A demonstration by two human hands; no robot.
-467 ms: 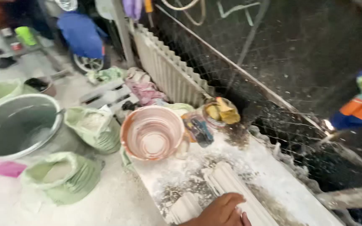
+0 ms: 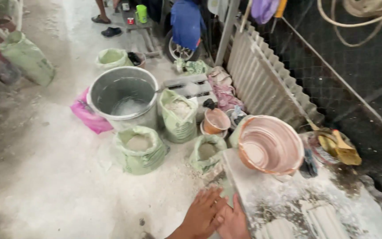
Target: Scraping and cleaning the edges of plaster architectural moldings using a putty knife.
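Both hands have come together since the earlier frame, where only one showed at the counter's near end. Now the left hand lies flat with fingers spread, and the right hand presses beside it, touching; neither holds anything. They rest at the dusty edge of the counter. Just beyond the right hand stands the pink-stained bucket, empty-looking. To do this well, I judge the palms should stay flat and pressure even, clear of the bucket's rim.
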